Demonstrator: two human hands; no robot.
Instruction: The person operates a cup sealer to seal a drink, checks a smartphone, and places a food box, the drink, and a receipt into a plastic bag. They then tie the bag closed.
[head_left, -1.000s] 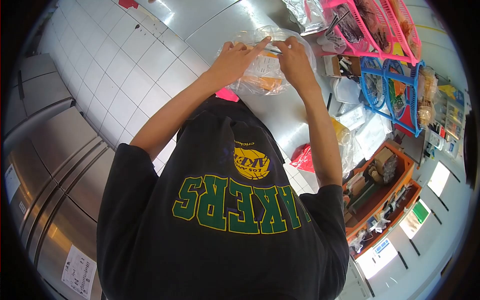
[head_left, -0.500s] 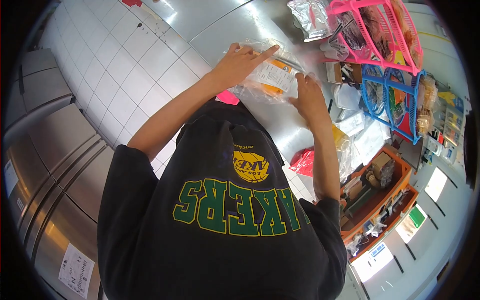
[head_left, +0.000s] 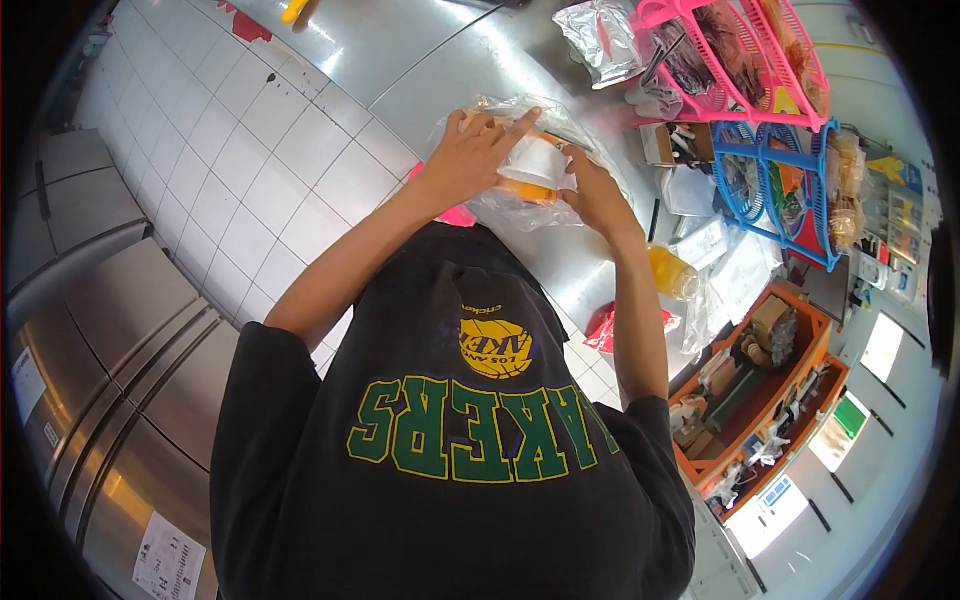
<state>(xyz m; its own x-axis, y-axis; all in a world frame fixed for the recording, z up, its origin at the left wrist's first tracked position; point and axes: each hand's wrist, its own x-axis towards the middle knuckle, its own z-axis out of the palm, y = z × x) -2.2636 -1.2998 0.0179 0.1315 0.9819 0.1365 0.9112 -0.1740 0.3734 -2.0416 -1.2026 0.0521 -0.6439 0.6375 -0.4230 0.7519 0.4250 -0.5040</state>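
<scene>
A clear plastic bag (head_left: pixel 530 212) lies on the steel counter, with something orange (head_left: pixel 527 190) inside or beneath its film. Over the orange part is a white paper slip (head_left: pixel 534 162), its face pale and without readable print now. My left hand (head_left: pixel 470 160) grips the bag from the left, index finger stretched over the top edge and the other fingers bent. At the slip's right edge, my right hand (head_left: pixel 598 195) has thumb and index finger closed on the paper. Whether the slip is stuck to the bag is hidden.
Pink baskets (head_left: pixel 730 60) and blue baskets (head_left: pixel 775 185) with packets stand right of the bag. A silver foil pouch (head_left: pixel 600 42) lies at the back. Near my right forearm are a yellow-filled container (head_left: pixel 672 272) and a red packet (head_left: pixel 605 328). An orange crate (head_left: pixel 745 375) is farther right.
The printed side of the slip no longer shows. Both hands have come closer together and my right hand has moved left onto the slip's edge. The view has shifted slightly.
</scene>
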